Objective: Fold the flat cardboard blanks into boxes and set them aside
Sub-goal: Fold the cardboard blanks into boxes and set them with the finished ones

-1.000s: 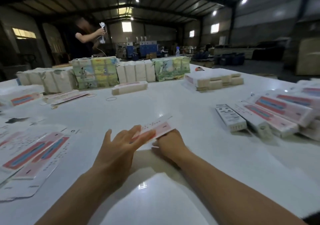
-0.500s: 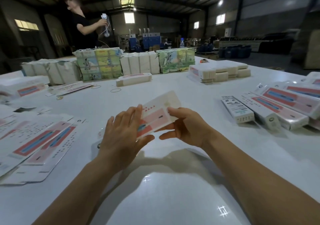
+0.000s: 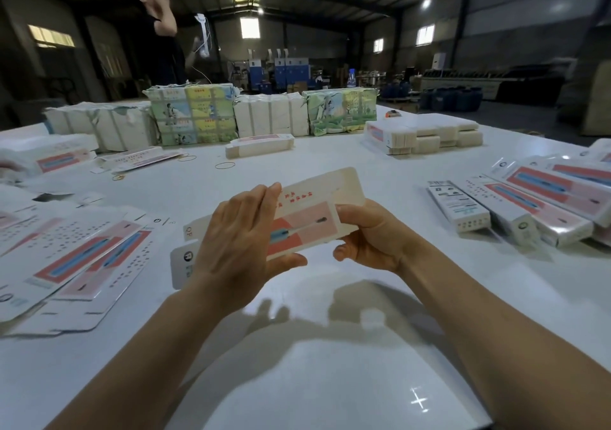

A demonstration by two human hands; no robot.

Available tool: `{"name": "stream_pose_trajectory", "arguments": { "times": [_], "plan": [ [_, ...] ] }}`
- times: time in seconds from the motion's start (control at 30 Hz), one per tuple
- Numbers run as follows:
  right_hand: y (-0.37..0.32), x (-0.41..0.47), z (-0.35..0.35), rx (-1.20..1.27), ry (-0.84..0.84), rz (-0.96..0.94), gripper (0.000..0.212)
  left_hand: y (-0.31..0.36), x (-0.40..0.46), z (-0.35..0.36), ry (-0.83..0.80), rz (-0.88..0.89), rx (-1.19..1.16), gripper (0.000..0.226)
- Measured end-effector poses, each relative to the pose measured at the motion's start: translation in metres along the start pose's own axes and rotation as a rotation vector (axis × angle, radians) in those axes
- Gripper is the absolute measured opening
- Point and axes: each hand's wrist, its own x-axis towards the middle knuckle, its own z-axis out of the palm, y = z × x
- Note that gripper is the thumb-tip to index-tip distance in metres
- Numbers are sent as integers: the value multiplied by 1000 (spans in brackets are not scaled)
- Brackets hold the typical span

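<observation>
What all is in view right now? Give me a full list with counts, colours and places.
held blank: one, cream with pink and blue print, lifted over the table centre
flat blanks: several, white and pink, spread at left
folded boxes: several, white and pink, in a row at right
box on its own: one, cream, mid-table
white stack: one, far right of centre
wrapped bundles: a row, white and green-yellow, far edge
rubber bands: about three, yellowish, far centre
table: one, white
other person: one, dark top, behind the bundles
left hand: grips the blank's left part
right hand: grips its right end
</observation>
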Motion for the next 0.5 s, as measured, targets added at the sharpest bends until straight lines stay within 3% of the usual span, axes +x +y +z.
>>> {"name": "stream_pose_trajectory", "arguments": {
  "times": [0.3,0.5],
  "plan": [
    [2,4,-6,-560,249,-24,21,-8,-2,-1,-110,35,52,89],
    [3,5,-7,-701,357,-41,24,-5,-1,-1,-65,1,-46,72]
  ]
}}
